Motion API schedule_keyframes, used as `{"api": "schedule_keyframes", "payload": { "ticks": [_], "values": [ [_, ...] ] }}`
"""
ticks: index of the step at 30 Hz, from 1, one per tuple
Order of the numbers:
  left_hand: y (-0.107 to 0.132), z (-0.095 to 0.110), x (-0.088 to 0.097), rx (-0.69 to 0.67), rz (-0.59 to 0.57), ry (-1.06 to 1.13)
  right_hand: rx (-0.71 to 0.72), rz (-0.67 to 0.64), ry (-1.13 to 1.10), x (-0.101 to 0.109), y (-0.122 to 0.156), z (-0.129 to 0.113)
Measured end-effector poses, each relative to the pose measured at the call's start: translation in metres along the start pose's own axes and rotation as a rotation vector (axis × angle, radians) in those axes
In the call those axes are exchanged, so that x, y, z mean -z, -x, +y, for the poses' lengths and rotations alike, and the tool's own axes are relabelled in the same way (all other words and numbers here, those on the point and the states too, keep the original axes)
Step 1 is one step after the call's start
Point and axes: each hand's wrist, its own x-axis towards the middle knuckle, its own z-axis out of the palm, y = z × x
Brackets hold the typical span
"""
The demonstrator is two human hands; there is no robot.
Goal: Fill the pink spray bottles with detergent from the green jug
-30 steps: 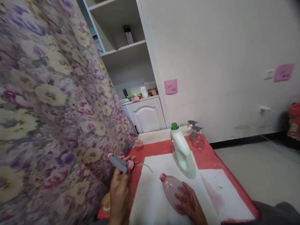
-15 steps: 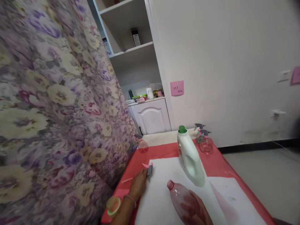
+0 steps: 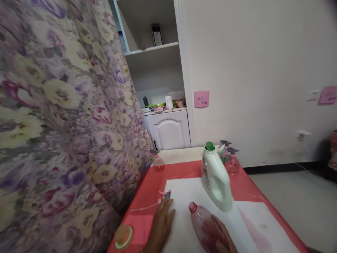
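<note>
My right hand [image 3: 226, 238] is wrapped around a clear pinkish spray bottle [image 3: 199, 218], its fingers showing through the plastic. The bottle has no sprayer on it and tilts with its open neck up and to the left. My left hand [image 3: 163, 219] is over the left edge of the white sheet with its fingers apart. Just beyond its fingertips lies a grey and pink spray head [image 3: 166, 194], its thin tube [image 3: 144, 208] stretching left across the red cover. To the right stands a pale green jug [image 3: 216, 182] with a green piece [image 3: 210, 145] in its mouth.
A round cap [image 3: 123, 237] lies at the table's left edge. One spray bottle [image 3: 158, 163] stands back left, and two [image 3: 232, 165] stand back right. White paper sheets [image 3: 181, 191] cover part of the red cloth [image 3: 181, 169]. A floral curtain [image 3: 79, 140] hangs at left.
My left hand has come away from the spray head, drawn back toward me, and its fingers have opened. The bottle stays in my right hand. The view has shifted slightly.
</note>
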Motion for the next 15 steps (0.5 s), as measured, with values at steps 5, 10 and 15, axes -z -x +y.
{"api": "schedule_keyframes", "payload": {
  "ticks": [5,10,15],
  "values": [
    [0.037,0.023,-0.042,0.086,-0.396,0.715,-0.021,0.04,-0.139,-0.022,-0.007,0.019],
    [0.035,0.028,-0.051,0.14,-0.226,0.791,0.001,0.003,0.023,-0.038,-0.011,0.012],
    [0.016,0.028,-0.042,0.134,-0.093,0.683,0.068,0.112,0.191,-0.032,-0.007,0.001]
  ]
}}
